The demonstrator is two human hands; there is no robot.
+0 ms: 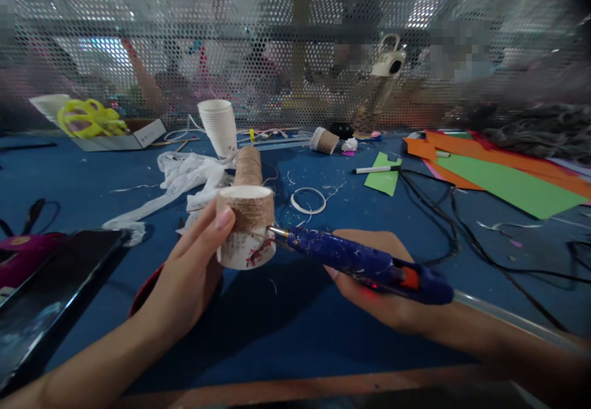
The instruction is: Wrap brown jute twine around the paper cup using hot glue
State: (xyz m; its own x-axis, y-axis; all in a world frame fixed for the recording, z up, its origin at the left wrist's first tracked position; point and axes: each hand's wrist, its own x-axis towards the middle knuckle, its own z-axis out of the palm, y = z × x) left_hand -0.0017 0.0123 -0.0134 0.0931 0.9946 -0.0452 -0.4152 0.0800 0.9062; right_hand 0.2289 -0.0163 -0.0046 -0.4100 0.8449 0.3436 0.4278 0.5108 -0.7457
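My left hand [194, 270] is closed around an upturned paper cup [246, 227] whose upper half is wound with brown twine. It holds the cup above the blue table [286, 316]. My right hand [383, 286] grips a blue hot-glue gun [369, 264]. The gun's metal nozzle touches the cup's side at the lower edge of the twine. Just behind the cup stands a spool of brown twine [248, 166].
A stack of white paper cups [218, 127], white ribbon [184, 178], yellow scissors [87, 118] on a box, a marker [376, 169], coloured paper sheets [498, 175] and black cables [462, 236] lie about. A dark tablet [50, 286] sits at left. A perforated metal screen [295, 39] closes the back; people sit behind it.
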